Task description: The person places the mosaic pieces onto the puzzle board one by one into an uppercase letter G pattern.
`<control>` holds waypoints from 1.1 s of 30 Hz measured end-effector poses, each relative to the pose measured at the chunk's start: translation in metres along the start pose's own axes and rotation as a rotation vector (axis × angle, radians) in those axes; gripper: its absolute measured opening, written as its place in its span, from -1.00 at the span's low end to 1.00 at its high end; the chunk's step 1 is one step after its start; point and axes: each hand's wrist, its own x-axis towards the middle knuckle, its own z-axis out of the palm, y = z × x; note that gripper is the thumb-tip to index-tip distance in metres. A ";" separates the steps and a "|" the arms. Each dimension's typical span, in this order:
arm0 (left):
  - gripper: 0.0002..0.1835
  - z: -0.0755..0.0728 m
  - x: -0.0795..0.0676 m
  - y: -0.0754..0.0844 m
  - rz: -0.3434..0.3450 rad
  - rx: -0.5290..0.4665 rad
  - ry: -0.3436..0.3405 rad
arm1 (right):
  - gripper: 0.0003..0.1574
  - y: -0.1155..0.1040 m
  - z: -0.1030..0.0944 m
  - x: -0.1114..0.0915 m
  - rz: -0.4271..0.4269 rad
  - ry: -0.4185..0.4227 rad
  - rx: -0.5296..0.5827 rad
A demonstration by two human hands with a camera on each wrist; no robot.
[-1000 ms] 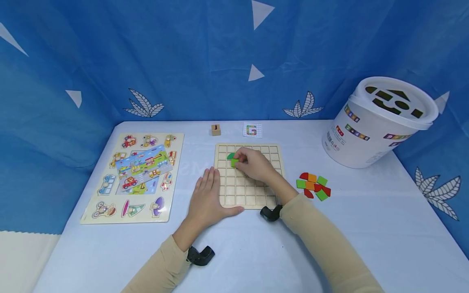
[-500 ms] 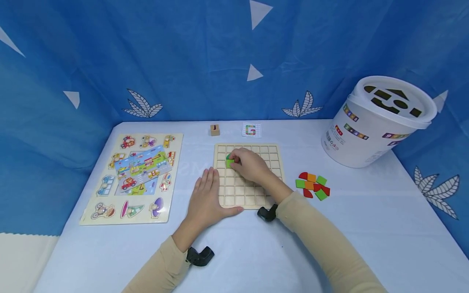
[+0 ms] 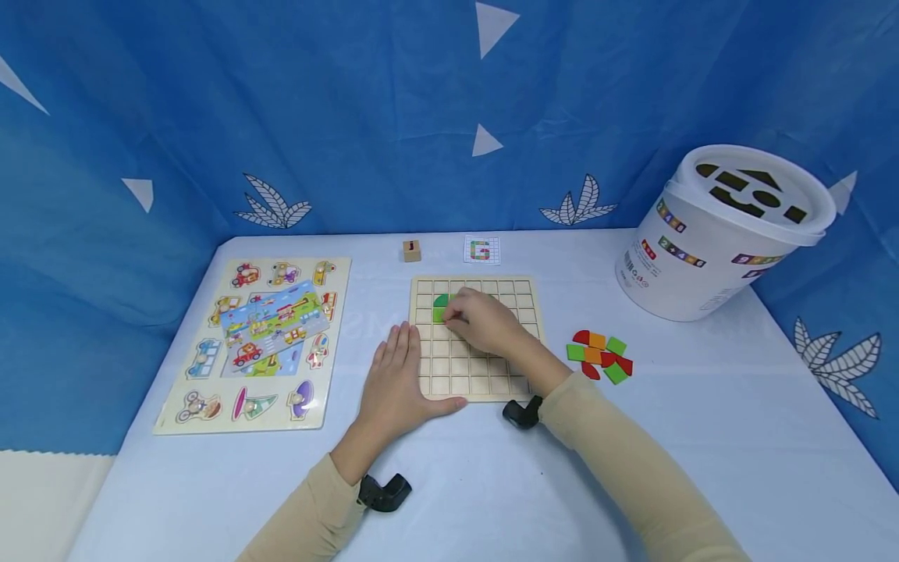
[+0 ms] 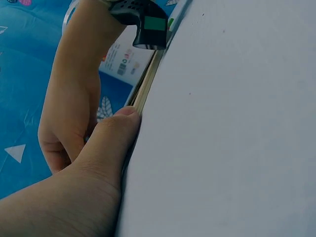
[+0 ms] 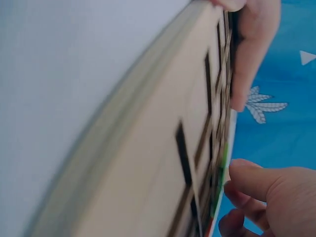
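My left hand [image 3: 396, 388] lies flat along the left side of a wooden grid board [image 3: 477, 367]. Its thumb stretches along the board's near edge, and the left wrist view shows that thumb [image 4: 111, 136] against the edge. Over the board's upper left part is my right hand [image 3: 485, 320], fingers bent. Beside its fingertips, a light green square tile [image 3: 438, 314] sits in the grid, just below a dark green quarter-round tile [image 3: 441, 300]. Another green patch shows behind the fingers. In the right wrist view, the fingers [image 5: 254, 180] are beside the green tiles, with no tile visible between them.
Loose red, orange and green tiles [image 3: 600, 357] lie right of the board. Behind it are a letter G card [image 3: 481, 250] and a small wooden block [image 3: 411, 250]. A white bucket [image 3: 702, 257] stands back right; a knobbed vehicle puzzle [image 3: 309, 402] lies left.
My right hand shifted the light green square left to beneath the quarter-round tile, then its fingertips drew back slightly right, uncovering both tiles. My left hand stayed at the board.
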 end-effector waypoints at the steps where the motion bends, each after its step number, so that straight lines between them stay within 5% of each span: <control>1: 0.50 0.000 0.000 0.000 -0.001 0.001 0.001 | -0.81 0.000 -0.003 -0.003 0.003 -0.004 0.005; 9: 0.52 0.001 0.001 0.001 -0.017 0.001 -0.016 | -0.69 0.018 -0.028 -0.038 0.079 0.021 0.031; 25: 0.51 0.002 0.000 0.002 -0.011 -0.020 -0.021 | -0.51 0.108 -0.073 -0.127 0.286 0.024 -0.050; 33: 0.52 0.000 0.000 0.001 -0.017 -0.021 -0.026 | -0.43 0.126 -0.083 -0.145 0.368 -0.016 -0.017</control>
